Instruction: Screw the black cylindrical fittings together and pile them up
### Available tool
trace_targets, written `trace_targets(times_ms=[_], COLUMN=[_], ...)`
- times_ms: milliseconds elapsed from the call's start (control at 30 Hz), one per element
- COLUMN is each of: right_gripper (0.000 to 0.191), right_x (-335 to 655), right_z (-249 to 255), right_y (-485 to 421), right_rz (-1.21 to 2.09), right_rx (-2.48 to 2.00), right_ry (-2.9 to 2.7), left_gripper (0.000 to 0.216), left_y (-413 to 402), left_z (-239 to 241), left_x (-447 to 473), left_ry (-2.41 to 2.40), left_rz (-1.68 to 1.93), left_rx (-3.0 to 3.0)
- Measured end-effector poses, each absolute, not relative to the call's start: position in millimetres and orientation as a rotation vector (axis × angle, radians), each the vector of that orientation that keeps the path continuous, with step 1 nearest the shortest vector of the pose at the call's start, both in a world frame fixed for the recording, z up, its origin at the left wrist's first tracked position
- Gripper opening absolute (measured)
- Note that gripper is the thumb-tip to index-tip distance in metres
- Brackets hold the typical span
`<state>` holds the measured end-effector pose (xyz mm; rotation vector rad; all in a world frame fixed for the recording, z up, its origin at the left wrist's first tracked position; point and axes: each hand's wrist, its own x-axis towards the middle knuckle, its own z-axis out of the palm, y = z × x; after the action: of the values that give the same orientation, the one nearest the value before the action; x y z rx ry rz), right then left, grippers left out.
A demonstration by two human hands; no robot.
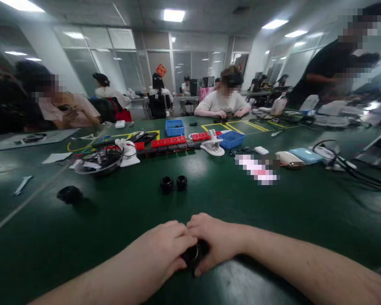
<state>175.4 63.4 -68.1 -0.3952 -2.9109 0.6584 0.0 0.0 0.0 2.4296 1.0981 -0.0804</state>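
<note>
My left hand [165, 250] and my right hand [214, 241] meet low in the middle of the green table [273, 220]. Both are closed around a small black round part [194, 254] with a shiny centre, which is mostly hidden by my fingers. Two more black round parts [173, 184] stand side by side farther out on the table, apart from my hands. A flatter black round piece [69, 194] lies to the left.
A clear bowl of parts [98, 163], red and black blocks [168, 144], two blue bins [174, 127], white holders [212, 146], cables [346, 163] and phones lie across the far table. Several people sit or stand around it.
</note>
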Motion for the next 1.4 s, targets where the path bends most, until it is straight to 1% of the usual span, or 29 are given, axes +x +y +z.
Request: trace_targets(times_ms=[133, 300, 400, 567, 667, 733, 767, 833, 867, 900, 1000, 1067, 1100, 1200, 1267, 1333, 1400], right_gripper=[0.045, 0.044, 0.044, 0.048, 0.053, 0.062, 0.068, 0.080, 0.082, 0.080, 0.065, 0.059, 0.058, 0.058, 0.053, 0.049, 0.046], right_x=[176, 176, 176, 176, 178, 179, 179, 180, 180, 181, 180, 179, 178, 175, 173, 172, 172], right_z=[-65, -63, -64, -66, -62, -57, -54, -50, -49, -49, -52, -54, -54, -54, -53, -52, -51], right_y=[60, 60, 61, 61, 60, 59, 58, 58, 57, 57, 55, 53, 51, 44, 39, 35, 34], right_rz=[0.723, 0.723, 0.689, 0.653, 0.727, 0.777, 0.798, 0.841, 0.862, 0.885, 0.938, 0.904, 0.853, 0.630, 0.510, 0.442, 0.413], right_rx=[-0.419, -0.430, -0.400, -0.409, -0.440, -0.469, -0.478, -0.483, -0.496, -0.523, -0.642, -0.675, -0.662, -0.569, -0.503, -0.472, -0.472], right_ry=[-2.884, -2.879, -2.896, -2.901, -2.885, -2.874, -2.868, -2.855, -2.843, -2.826, -2.739, -2.661, -2.630, -2.608, -2.663, -2.715, -2.745], left_gripper=[0.030, 0.031, 0.034, 0.042, 0.058, 0.082, 0.090, 0.097, 0.098, 0.100, 0.109, 0.107, 0.102, 0.078, 0.064, 0.057, 0.055], left_y=[-2, -6, -8, -4, 1, 2, 2, 0, -1, -3, -7, -8, -8, -10, -11, -13, -15], left_z=[-3, -7, -11, -12, -14, -25, -33, -55, -67, -78, -98, -101, -100, -92, -87, -84, -83], left_x=[7, 15, 18, 15, 1, -13, -20, -32, -36, -39, -36, -29, -25, -17, -14, -13, -12], left_ry=[1.264, 1.423, 1.465, 1.498, 1.492, 1.490, 1.489, 1.495, 1.492, 1.488, 1.481, 1.464, 1.453, 1.443, 1.439, 1.428, 1.423], left_rz=[-0.087, -0.178, -0.203, -0.129, -0.114, -0.061, -0.035, 0.043, 0.091, 0.137, 0.227, 0.259, 0.273, 0.340, 0.386, 0.422, 0.444], left_rx=[2.419, 2.459, 2.493, 2.528, 2.499, 2.480, 2.459, 2.455, 2.470, 2.479, 2.462, 2.442, 2.433, 2.406, 2.390, 2.381, 2.378])
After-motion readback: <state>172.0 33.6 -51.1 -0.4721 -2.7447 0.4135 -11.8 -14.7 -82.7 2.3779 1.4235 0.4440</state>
